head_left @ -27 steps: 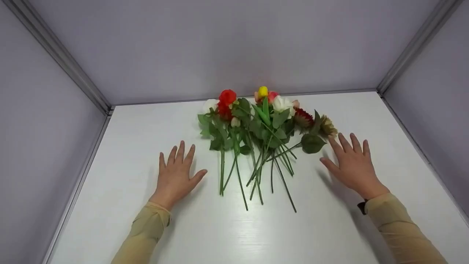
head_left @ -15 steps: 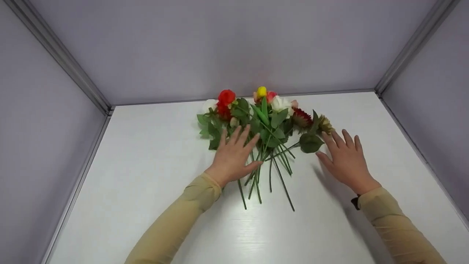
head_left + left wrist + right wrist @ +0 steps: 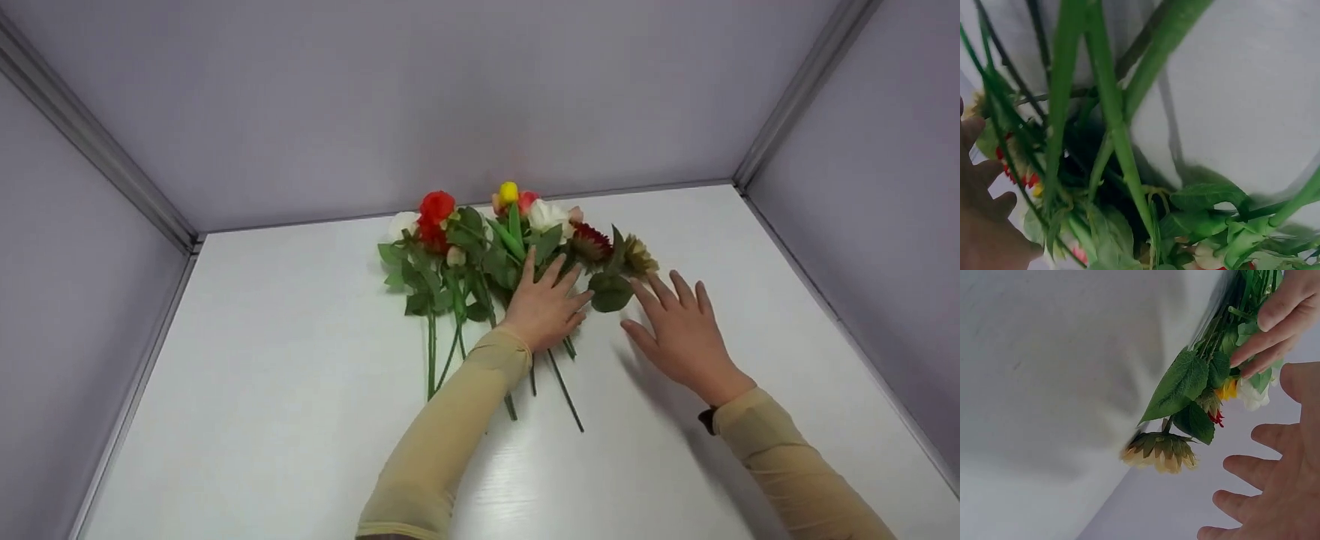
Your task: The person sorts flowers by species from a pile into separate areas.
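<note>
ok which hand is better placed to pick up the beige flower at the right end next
Probably the right hand: it is spread open beside the beige flower. The left hand is farther off, over the stems, with a large leaf in between.

– Head view, from where?
– From above the surface (image 3: 262, 412), tipped forward and down, far enough back for the side walls (image 3: 75, 262) and the whole spread of flowers (image 3: 497, 262)
– And at the left wrist?
– Right up close among the stems (image 3: 1109, 93), facing the flower heads, with the left hand (image 3: 544, 307) at the edge
– Right wrist?
– Rolled sideways, looking past the right hand (image 3: 681, 337) to the tan flower (image 3: 1162, 450); shared with the head view: that flower, both hands
</note>
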A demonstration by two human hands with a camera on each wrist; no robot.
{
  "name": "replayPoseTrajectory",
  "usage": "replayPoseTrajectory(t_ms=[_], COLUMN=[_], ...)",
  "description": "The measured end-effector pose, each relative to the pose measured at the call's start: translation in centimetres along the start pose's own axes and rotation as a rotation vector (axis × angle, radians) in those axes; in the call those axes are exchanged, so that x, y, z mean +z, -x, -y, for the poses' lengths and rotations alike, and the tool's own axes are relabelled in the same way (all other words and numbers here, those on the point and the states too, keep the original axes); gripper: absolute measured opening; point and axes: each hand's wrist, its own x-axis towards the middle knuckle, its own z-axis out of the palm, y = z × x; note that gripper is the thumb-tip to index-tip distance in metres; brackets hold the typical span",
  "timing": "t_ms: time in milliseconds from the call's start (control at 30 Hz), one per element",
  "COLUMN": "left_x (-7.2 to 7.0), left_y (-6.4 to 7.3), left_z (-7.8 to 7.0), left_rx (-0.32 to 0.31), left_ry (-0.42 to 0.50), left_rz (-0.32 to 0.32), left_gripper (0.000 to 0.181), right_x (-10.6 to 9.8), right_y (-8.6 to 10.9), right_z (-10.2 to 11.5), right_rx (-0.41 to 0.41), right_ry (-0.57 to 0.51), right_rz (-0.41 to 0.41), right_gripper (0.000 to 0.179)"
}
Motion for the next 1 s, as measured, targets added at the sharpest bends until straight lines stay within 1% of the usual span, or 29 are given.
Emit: replayPoseTrajectory(t_ms=[67, 167, 233, 333, 400, 500, 667, 733, 867, 1000], left_x=[0.9, 1.9, 2.2, 2.1, 2.2, 2.3, 2.7, 2.7, 2.5, 2.6], left_y=[0.3, 0.8, 1.2, 1.5, 1.8, 2.3, 3.0, 3.4, 4.2, 5.2], left_z=[0.1, 0.3, 0.6, 0.9, 1.2, 1.5, 1.7, 1.9, 2.5, 3.4], left_rx=[-0.027, -0.060, -0.059, -0.033, -0.017, -0.012, -0.060, -0.083, -0.101, -0.112], left_ry=[-0.004, 0.027, 0.028, 0.027, 0.024, 0.035, 0.079, 0.091, 0.112, 0.121], left_rz=[0.028, 0.086, 0.120, 0.154, 0.161, 0.169, 0.205, 0.209, 0.205, 0.208], left_gripper=[0.051, 0.053, 0.055, 0.057, 0.056, 0.055, 0.059, 0.062, 0.067, 0.072], right_x=[0.1, 0.3, 0.4, 0.7, 1.0, 1.4, 1.6, 1.6, 1.5, 1.6], right_y=[-0.1, -0.2, -0.4, -0.9, -1.4, -2.0, -2.5, -2.5, -2.3, -2.2], right_z=[0.3, 0.5, 0.6, 0.7, 0.9, 1.3, 1.9, 2.0, 2.0, 1.9], right_rx=[-0.014, -0.029, -0.035, -0.041, -0.046, -0.055, -0.067, -0.069, -0.069, -0.068], right_ry=[-0.001, 0.000, -0.003, -0.003, -0.006, -0.006, -0.003, -0.001, 0.010, 0.017], right_rz=[0.001, 0.010, 0.020, 0.036, 0.049, 0.067, 0.093, 0.099, 0.099, 0.104], right_gripper=[0.068, 0.068, 0.068, 0.068, 0.068, 0.069, 0.068, 0.068, 0.067, 0.066])
